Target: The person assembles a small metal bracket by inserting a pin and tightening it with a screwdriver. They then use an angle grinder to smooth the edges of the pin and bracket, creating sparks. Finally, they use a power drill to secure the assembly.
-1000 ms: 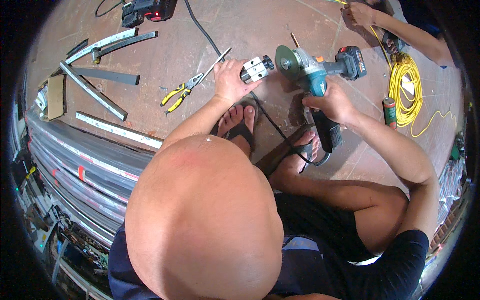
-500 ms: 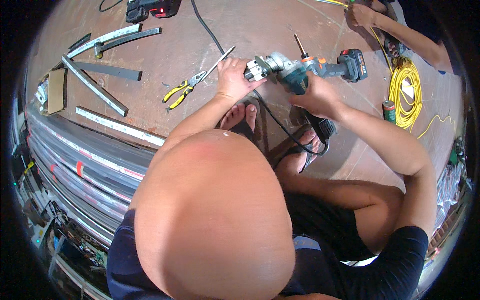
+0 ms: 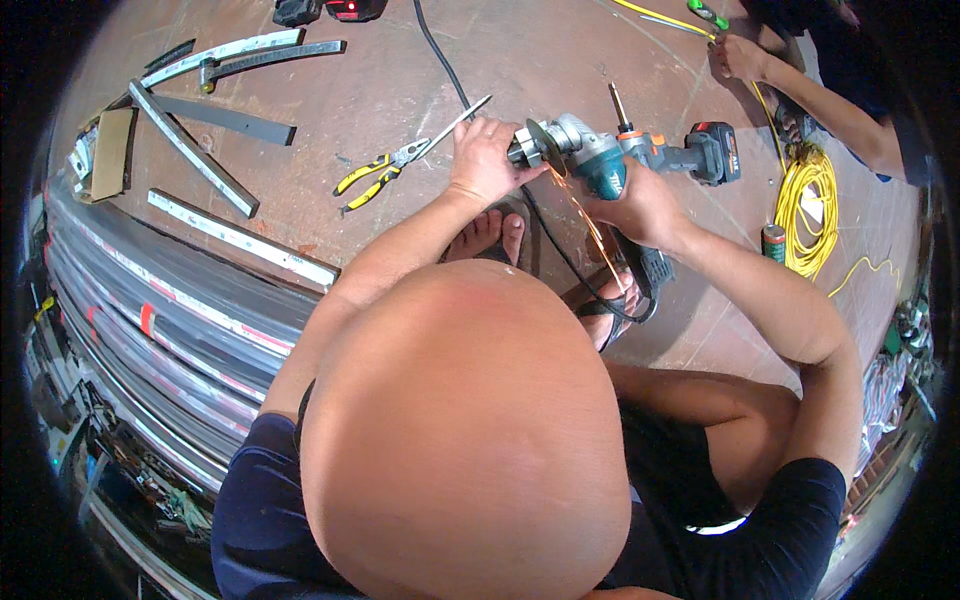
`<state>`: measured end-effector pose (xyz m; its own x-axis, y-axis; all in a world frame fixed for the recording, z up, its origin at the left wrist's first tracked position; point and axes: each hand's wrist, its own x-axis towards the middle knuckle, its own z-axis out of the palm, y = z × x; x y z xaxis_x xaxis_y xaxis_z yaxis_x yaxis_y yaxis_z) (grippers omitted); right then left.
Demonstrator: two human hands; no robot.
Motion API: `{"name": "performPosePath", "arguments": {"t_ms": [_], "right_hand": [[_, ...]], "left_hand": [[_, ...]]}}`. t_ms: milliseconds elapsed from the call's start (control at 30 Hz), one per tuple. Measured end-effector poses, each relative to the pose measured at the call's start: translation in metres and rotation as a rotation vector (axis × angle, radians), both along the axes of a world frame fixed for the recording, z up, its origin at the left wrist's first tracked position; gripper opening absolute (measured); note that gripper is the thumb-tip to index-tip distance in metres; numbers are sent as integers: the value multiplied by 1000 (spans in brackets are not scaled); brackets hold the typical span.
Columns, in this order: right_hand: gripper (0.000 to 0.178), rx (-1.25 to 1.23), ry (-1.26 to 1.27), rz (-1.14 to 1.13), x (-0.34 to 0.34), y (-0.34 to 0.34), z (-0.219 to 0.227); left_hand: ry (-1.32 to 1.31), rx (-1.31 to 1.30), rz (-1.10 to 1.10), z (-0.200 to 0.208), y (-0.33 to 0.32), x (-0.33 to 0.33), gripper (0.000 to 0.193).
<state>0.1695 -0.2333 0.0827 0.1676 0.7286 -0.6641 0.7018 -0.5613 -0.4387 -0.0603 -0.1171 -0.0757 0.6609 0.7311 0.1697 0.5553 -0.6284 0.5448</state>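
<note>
Against the disc [image 3: 547,147] of the angle grinder [image 3: 603,172], on its left side, sits a small metal block [image 3: 520,150], and you hold it in your left hand [image 3: 484,158]. Your left fingers are closed over the block's far side while your thumb lies along the near side, so its end pokes out toward the disc; the fingertips themselves are hidden. Sparks [image 3: 585,215] spray from the disc, down past the near side of the grinder toward your right foot [image 3: 622,288].

Your left hand is back up, its forearm slanting in from the grinder's near left. Your right hand [image 3: 640,205] wraps the grinder's body, fingers gripping it, with that elbow bent and set wide to the grinder's right.

Left of the grinder lie yellow-handled pliers [image 3: 380,178]; just beyond it and to its right lies a cordless driver [image 3: 690,157]. Well to the grinder's right is a coiled yellow cord [image 3: 797,205], with a green can [image 3: 773,243] beside it.
</note>
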Motion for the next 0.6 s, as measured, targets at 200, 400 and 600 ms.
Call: {"name": "performPosePath", "arguments": {"t_ms": [200,400,600], "right_hand": [[63,38,-3,-24,0,-4,-7],[59,56,-13,8,-1,-4,-7],[53,87,-33,-5,0,-2,-16]], "left_hand": [[-7,14,-2,-3,0,-2,67],[-17,22,0,-9,0,-1,66],[-59,63,8,-9,-1,-1,63]]}}
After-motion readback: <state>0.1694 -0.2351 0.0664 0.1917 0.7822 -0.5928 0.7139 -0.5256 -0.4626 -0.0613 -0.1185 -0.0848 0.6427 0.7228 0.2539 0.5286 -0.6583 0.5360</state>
